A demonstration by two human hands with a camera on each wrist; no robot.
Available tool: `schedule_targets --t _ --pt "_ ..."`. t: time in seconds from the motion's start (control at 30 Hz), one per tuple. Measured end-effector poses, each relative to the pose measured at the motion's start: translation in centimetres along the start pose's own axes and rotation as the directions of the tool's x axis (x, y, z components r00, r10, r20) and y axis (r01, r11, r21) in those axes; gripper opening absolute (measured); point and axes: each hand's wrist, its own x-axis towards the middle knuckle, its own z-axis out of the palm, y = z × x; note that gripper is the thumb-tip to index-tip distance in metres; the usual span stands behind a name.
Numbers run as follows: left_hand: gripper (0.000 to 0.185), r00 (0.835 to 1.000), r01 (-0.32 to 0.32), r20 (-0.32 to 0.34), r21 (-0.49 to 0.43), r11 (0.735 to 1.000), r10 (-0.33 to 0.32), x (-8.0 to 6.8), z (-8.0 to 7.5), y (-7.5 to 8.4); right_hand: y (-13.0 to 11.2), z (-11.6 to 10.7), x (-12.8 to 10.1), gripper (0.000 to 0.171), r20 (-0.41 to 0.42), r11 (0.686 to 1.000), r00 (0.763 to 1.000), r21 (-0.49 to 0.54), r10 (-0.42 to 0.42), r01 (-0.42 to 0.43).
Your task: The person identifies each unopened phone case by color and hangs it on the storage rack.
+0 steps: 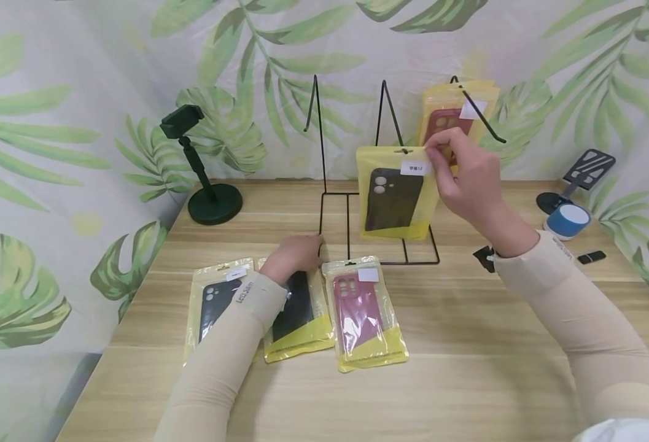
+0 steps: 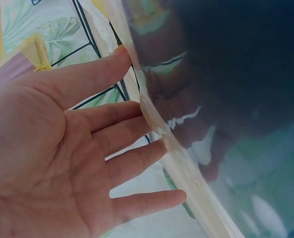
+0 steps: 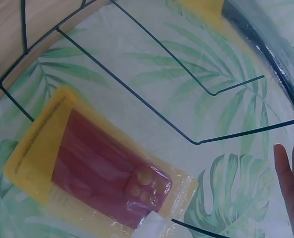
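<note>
Black case packet (image 1: pixel 393 199) in right hand (image 1: pixel 465 178)

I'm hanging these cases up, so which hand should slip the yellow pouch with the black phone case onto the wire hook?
Right. The right hand already pinches the top of the yellow pouch with the black phone case at the black wire display rack; the left hand rests low on the wooden table.

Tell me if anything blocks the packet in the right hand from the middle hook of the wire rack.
Nothing visible does. The right hand pinches the black-case packet by its top, right at the middle hook, which looks bare. The red-case packet hangs on the next hook.
</note>
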Motion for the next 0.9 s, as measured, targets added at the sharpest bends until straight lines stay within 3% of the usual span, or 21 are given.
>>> schedule_targets --t 0.17,0.53,0.9 --pt "0.055 1.000 -0.001 0.006 0.005 1.000 0.001 0.0 0.0 0.0 0.6 0.7 0.4 0.013 0.004 1.000 1.000 -0.021 0.023 -0.023" --pt "0.054 1.000 -0.006 0.003 0.009 1.000 0.006 -0.1 -0.1 0.0 2.9 3.2 2.5 0.024 0.038 0.977 0.981 -0.097 0.193 -0.189" --pt "0.055 1.000 -0.012 -0.002 0.003 1.000 0.012 0.0 0.1 -0.2 4.9 5.1 4.9 0.032 0.094 0.942 0.957 -0.227 0.273 -0.246"
